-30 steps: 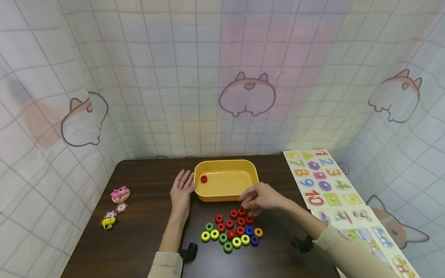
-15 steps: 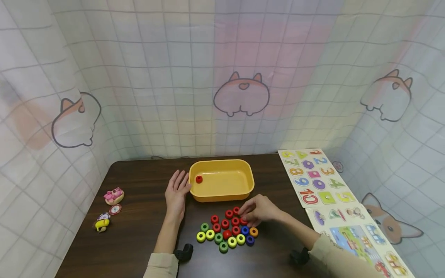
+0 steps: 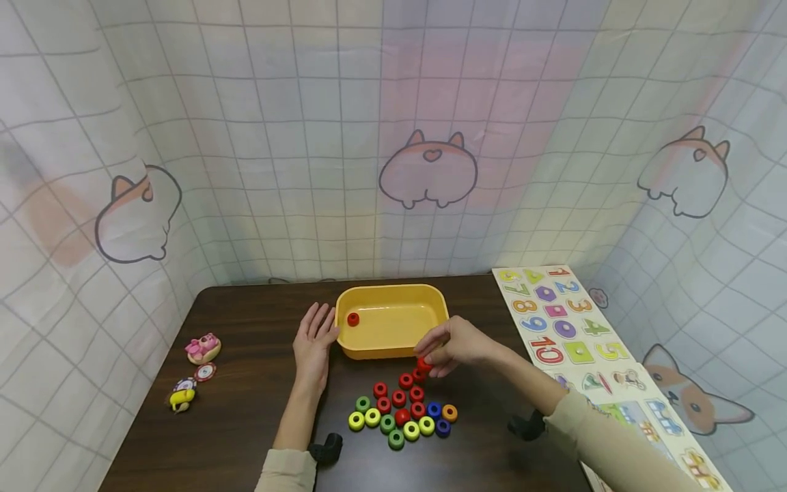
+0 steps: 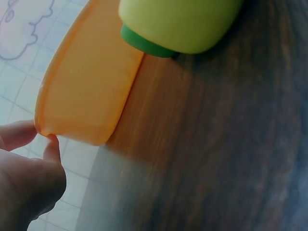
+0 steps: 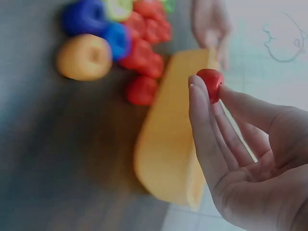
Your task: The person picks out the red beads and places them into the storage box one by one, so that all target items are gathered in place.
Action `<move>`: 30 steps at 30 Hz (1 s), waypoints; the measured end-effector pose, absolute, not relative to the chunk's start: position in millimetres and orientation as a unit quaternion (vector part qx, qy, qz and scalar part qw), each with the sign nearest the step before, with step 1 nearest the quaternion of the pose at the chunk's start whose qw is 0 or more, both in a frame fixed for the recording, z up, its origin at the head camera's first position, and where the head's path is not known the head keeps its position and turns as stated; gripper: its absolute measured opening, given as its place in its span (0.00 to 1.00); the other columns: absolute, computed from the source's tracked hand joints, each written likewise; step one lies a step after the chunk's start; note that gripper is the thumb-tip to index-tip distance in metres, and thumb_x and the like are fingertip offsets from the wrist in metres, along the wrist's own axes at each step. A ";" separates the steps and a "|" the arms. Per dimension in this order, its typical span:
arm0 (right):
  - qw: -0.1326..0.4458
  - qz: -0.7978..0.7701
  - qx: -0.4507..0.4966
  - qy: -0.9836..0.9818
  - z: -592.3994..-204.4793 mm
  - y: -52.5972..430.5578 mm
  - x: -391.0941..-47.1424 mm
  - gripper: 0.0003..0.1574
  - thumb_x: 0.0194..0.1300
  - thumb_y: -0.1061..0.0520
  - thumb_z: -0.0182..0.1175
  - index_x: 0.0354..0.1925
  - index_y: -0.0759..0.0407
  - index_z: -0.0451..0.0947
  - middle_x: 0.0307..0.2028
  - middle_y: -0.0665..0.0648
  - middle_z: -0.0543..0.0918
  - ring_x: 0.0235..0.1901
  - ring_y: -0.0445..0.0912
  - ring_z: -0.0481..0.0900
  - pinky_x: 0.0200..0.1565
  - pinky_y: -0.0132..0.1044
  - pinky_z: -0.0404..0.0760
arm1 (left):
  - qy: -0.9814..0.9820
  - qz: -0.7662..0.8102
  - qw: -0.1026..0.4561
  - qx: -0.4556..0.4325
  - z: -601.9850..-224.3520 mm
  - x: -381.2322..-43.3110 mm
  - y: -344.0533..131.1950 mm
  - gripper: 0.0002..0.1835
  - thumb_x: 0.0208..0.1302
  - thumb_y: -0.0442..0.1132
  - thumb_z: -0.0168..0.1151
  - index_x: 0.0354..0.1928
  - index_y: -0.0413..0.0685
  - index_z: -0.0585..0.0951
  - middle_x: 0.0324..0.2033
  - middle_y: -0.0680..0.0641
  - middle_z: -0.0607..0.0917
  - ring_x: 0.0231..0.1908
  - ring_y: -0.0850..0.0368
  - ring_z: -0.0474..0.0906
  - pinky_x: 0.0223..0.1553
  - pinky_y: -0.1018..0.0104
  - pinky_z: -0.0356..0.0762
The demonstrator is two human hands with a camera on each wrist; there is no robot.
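Observation:
My right hand (image 3: 458, 347) pinches a red bead (image 5: 211, 84) between thumb and fingertips, near the front right of a yellow tray (image 3: 393, 353). In the right wrist view the bead is lifted beside the tray wall. My left hand (image 3: 312, 348) lies at the tray's left end, fingers stretched out, the thumb and a fingertip touching its rim in the left wrist view. One red bead (image 3: 353, 319) lies inside the tray at the left. In front of the tray is a loose group of red beads (image 3: 399, 398), with yellow, green (image 3: 396, 439), blue (image 3: 434, 410) and orange beads (image 3: 450, 413).
Number and picture puzzle boards (image 3: 556, 321) lie along the table's right side. On the left are a pink toy (image 3: 203, 348), a red-and-white chip (image 3: 205, 372) and a yellow toy (image 3: 182, 397). A patterned cloth hangs around the dark table (image 3: 246, 410).
My right hand has reached down to the red beads, taken one from the right of the group and lifted it toward the tray. The left hand stays at the tray's left end.

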State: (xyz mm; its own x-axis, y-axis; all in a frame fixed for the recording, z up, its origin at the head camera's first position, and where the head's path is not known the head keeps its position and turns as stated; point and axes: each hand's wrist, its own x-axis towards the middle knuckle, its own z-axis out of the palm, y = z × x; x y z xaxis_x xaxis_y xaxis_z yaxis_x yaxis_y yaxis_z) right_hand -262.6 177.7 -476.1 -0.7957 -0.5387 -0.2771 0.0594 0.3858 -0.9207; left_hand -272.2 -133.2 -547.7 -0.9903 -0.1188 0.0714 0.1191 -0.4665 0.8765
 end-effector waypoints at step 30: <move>0.241 -0.538 -0.039 0.807 -513.7 52.6 -384.6 0.17 0.60 0.71 0.64 0.49 0.68 0.83 0.42 0.67 0.86 0.40 0.65 0.85 0.45 0.55 0.83 | -0.500 -0.861 0.088 0.007 -568.6 -283.2 -132.3 0.34 0.66 0.22 0.55 0.71 0.54 0.63 0.69 0.44 0.67 0.67 0.52 0.67 0.57 0.68 0.75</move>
